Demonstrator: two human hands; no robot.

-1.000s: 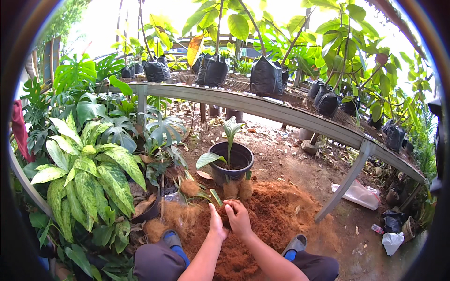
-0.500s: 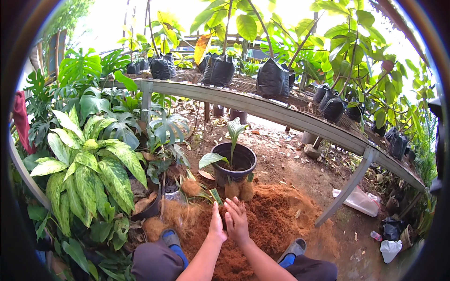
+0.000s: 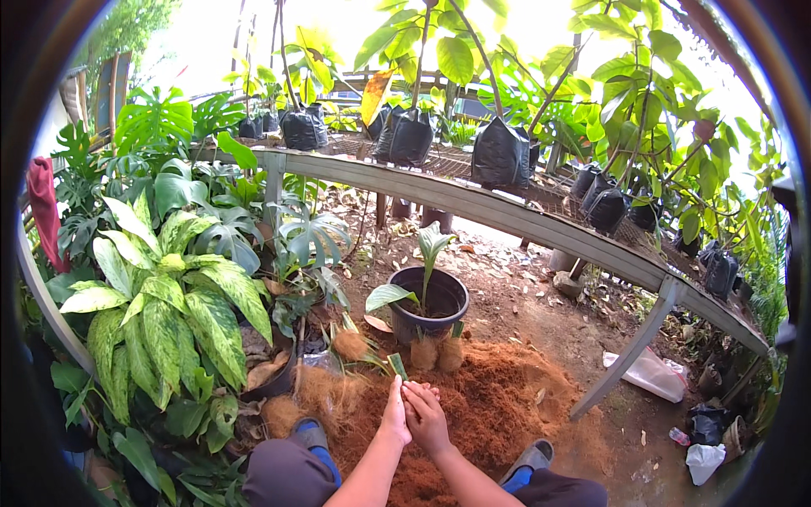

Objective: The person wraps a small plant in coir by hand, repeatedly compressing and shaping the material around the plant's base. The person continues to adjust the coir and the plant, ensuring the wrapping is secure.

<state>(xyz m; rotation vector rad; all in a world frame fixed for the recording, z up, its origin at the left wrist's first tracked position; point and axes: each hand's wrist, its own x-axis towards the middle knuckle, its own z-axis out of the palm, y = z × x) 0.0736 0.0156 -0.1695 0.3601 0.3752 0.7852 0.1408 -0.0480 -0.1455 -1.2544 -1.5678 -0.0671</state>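
My left hand (image 3: 394, 416) and my right hand (image 3: 427, 417) are pressed together, fingers curled and closed, low over a heap of loose reddish-brown coir (image 3: 490, 393). A short green leaf cutting (image 3: 396, 364) with a straight-cut top sticks up just beyond my left fingertips. Whatever surrounds its base is hidden by my palms. Right beyond the hands, two brown fibre balls (image 3: 423, 355) sit side by side against a black pot (image 3: 431, 319); a green cutting (image 3: 457, 329) rises from one. Another fibre ball (image 3: 350, 345) lies to the left. A young broad-leaved plant (image 3: 430, 253) grows in the pot.
Pale loose fibre (image 3: 328, 393) lies left of the heap. A large variegated plant (image 3: 165, 296) crowds the left side. A long mesh-topped bench (image 3: 473, 201) holding black-bagged plants (image 3: 500, 154) curves behind; its slanted leg (image 3: 625, 351) stands right. White plastic bags (image 3: 646, 376) lie beyond it.
My right hand's fingers have folded from lying straight along the left hand to curling over it, closing the gap between the palms. The whole view has shifted slightly.
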